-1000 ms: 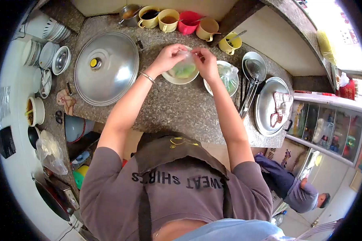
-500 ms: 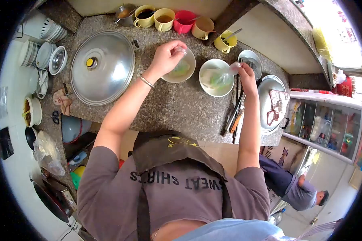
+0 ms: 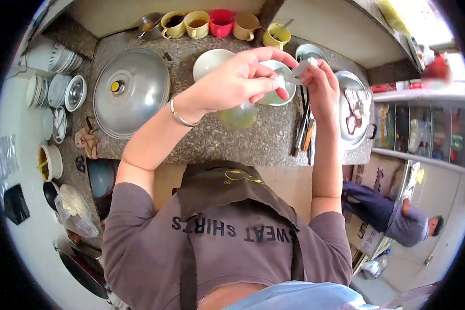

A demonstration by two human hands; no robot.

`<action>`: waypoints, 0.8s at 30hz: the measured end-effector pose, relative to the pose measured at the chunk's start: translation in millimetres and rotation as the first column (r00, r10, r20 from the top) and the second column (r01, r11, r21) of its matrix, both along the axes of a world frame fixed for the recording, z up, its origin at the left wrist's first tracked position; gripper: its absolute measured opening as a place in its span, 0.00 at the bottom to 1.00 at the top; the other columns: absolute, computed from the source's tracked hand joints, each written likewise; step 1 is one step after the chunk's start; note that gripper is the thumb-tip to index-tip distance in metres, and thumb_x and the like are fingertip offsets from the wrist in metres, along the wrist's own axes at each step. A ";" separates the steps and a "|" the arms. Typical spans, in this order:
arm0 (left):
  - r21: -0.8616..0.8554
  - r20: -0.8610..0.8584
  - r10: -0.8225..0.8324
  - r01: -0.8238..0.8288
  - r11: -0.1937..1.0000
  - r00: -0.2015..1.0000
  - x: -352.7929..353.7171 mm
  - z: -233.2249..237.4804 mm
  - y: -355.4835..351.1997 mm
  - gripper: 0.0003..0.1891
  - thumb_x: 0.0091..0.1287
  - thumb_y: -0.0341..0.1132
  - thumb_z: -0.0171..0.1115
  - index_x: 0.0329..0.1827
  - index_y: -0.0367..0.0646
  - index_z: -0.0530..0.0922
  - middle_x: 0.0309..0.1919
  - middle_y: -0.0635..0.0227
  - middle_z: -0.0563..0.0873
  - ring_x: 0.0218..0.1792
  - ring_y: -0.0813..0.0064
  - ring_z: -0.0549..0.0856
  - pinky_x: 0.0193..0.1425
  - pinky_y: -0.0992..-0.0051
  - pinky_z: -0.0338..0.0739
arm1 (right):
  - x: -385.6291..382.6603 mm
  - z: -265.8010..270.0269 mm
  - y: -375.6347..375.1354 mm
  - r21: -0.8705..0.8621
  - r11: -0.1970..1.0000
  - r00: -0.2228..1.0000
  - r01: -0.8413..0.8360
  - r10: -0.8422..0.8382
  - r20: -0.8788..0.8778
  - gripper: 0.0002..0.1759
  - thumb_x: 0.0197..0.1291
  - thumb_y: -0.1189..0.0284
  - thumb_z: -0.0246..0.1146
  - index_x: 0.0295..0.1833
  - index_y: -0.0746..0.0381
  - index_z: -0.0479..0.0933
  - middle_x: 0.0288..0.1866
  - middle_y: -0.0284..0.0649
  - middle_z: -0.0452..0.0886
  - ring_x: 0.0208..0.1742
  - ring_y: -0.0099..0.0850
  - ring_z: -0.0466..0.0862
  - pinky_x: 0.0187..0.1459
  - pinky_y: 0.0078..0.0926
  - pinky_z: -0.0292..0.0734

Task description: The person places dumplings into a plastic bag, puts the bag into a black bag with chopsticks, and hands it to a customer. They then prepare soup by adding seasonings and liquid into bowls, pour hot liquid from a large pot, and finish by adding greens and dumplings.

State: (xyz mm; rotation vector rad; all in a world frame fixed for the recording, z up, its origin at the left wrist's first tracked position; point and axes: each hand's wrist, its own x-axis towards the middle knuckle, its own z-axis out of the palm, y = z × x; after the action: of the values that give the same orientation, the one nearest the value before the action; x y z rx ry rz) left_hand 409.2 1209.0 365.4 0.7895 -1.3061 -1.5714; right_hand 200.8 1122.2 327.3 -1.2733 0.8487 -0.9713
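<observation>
Left hand [image 3: 237, 82] clenched round neck of clear bag [image 3: 238, 115] of greenish liquid, hanging above bench [image 3: 217, 147] near white bowl [image 3: 210, 61]; right hand [image 3: 320, 88] pinching its twisted top.

A large metal lid [image 3: 130, 92] lies on the granite counter [image 3: 232, 144]. Mugs [image 3: 198, 24] line the back edge. Plates [image 3: 39, 92] stack near the lid.

— What is different from one second ago?
— I see both hands have come up from the counter, nearer to me. The left hand [image 3: 240, 82] has lifted the clear bag [image 3: 240, 114] out of the left bowl [image 3: 209, 62]. The right hand [image 3: 320, 88] has joined it and now pinches the bag's top.
</observation>
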 end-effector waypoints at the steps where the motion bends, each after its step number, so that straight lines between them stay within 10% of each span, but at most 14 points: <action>1: 0.002 0.000 -0.027 0.027 1.000 1.000 -8.3 -2.3 1.6 0.19 0.67 0.29 0.52 0.61 0.41 0.68 0.34 0.68 0.85 0.21 0.92 0.67 0.28 0.91 0.64 | 1.5 1.8 12.2 0.058 0.998 0.997 0.014 -0.018 0.075 0.07 0.65 0.70 0.53 0.37 0.62 0.72 0.30 0.30 0.76 0.31 0.16 0.71 0.37 0.15 0.65; 11: 0.020 0.021 -0.280 0.279 0.960 0.960 -144.5 -21.4 14.9 0.19 0.66 0.26 0.53 0.60 0.41 0.66 0.27 0.77 0.79 0.24 0.90 0.70 0.30 0.87 0.65 | -122.5 -36.5 111.2 0.229 0.973 0.983 -0.015 -0.028 0.182 0.10 0.67 0.66 0.52 0.42 0.62 0.73 0.37 0.28 0.75 0.40 0.18 0.73 0.45 0.17 0.68; 17: -0.073 0.287 -0.452 0.490 0.868 0.844 -293.6 -17.5 24.6 0.21 0.61 0.30 0.61 0.57 0.42 0.68 0.26 0.76 0.77 0.27 0.91 0.74 0.30 0.89 0.68 | -280.0 -8.5 175.3 0.082 0.996 0.994 -0.017 0.025 -0.105 0.07 0.61 0.69 0.63 0.38 0.61 0.73 0.32 0.28 0.77 0.33 0.15 0.74 0.36 0.15 0.69; 24: -0.058 0.132 -0.606 0.617 0.785 0.784 -522.0 -47.0 38.0 0.28 0.59 0.28 0.64 0.63 0.42 0.66 0.51 0.65 0.73 0.36 0.84 0.81 0.37 0.86 0.75 | -499.8 -9.5 237.4 0.122 0.973 0.954 0.194 -0.158 -0.255 0.12 0.65 0.66 0.58 0.36 0.64 0.75 0.27 0.28 0.74 0.29 0.15 0.71 0.32 0.15 0.67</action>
State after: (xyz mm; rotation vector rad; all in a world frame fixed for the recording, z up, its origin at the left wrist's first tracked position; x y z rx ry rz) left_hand -112.8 1247.0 318.4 0.3937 -1.8309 -1.9626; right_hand -299.0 1359.6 317.8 -1.2206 1.2205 -0.8848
